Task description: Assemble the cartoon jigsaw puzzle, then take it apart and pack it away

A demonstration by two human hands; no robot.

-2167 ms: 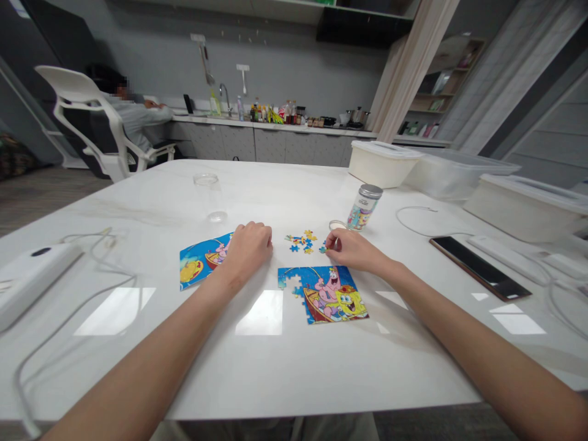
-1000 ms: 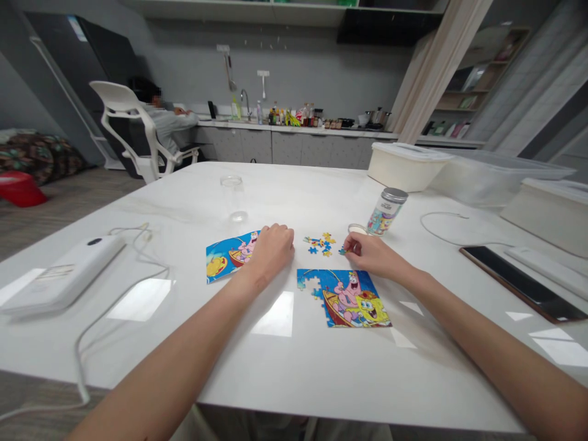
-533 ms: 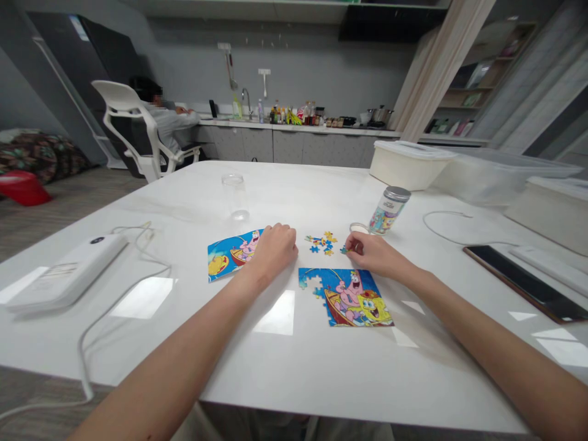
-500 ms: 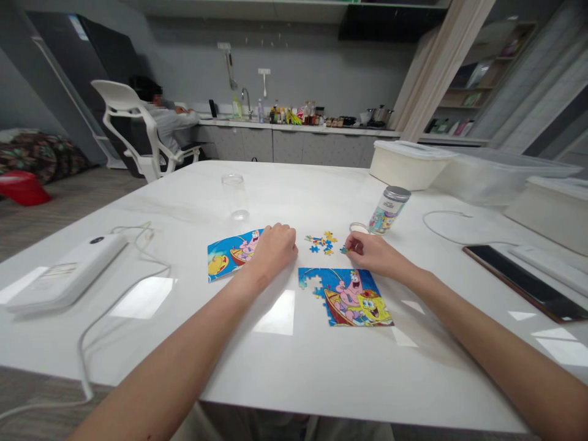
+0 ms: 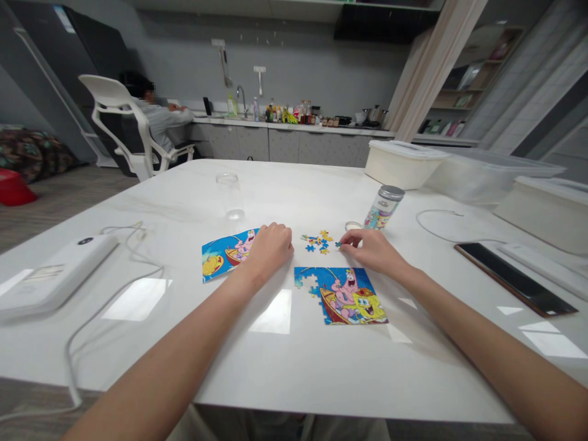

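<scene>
Jigsaw puzzle (image 5: 342, 297) here, SpongeBob and Patrick in a boat, lying flat on a glossy white desk (image 5: 275, 373). The main chunk is a thin, squarish slab with a knobbly notch cut into its top left corner. Just left of it, slightly farther up, sits a second assembled chunk (image 5: 228, 254) with a ragged edge, and a small scatter of loose pieces (image 5: 316, 242) lies right above its top edge.

Right hand (image 5: 372, 251) is just above that top edge, thumb and first finger pressed together at a tiny blue piece (image 5: 339, 244). Can't tell if it's really pinched or only touched. Left hand (image 5: 271, 248) rests knuckles-up beside the second chunk, fingers curled; can't tell if anything's under them.

Past the puzzle are a metal-lidded can (image 5: 384, 208) and a clear glass (image 5: 229, 196), both well clear of the hands. A phone (image 5: 514, 278) lies off to the right, and a white box (image 5: 55, 272) with a loose cable sits to the left. There's plenty of open desk in front of the puzzle.
</scene>
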